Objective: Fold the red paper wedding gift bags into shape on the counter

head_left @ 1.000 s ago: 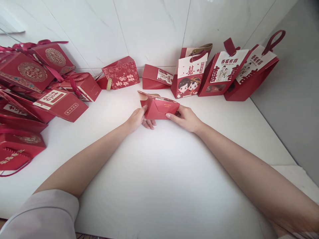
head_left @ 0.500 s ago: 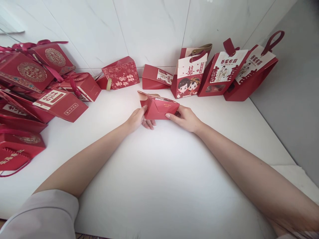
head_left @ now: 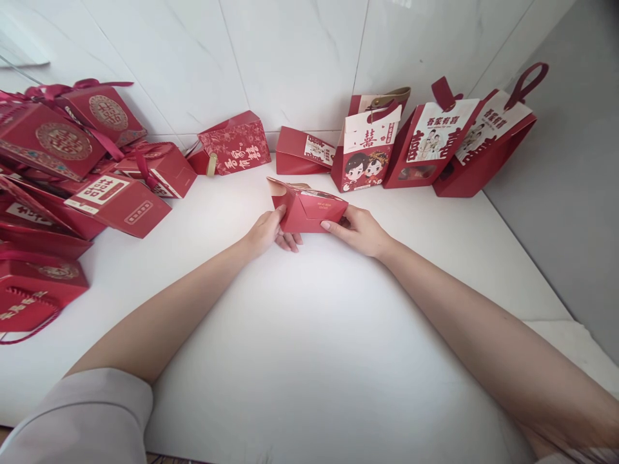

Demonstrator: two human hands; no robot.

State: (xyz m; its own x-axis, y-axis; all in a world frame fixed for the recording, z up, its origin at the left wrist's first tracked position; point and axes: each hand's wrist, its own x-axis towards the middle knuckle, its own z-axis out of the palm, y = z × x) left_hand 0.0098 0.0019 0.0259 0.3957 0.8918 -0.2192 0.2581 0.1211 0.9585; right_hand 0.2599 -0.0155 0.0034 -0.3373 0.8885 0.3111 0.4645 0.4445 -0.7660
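A red paper gift box [head_left: 309, 212] lies on its side between my hands, near the middle of the white table. Its tapered, flapped end points left, and small gold print shows on the narrow side facing me. My left hand [head_left: 268, 231] grips the left end, thumb on the near side and fingers reaching beneath. At the right end, my right hand [head_left: 360, 231] holds the box's base, with the thumb along the lower edge. The far side of the box and some of my fingers are hidden.
Red boxes with ribbons [head_left: 62, 138] are piled at the left. Along the tiled wall [head_left: 300, 58] lie a floral-patterned box [head_left: 236, 145] and a plain red box [head_left: 293, 151]. Several upright handled gift boxes [head_left: 370, 151] stand at the back right. A white cloth [head_left: 565, 345] rests at the right edge.
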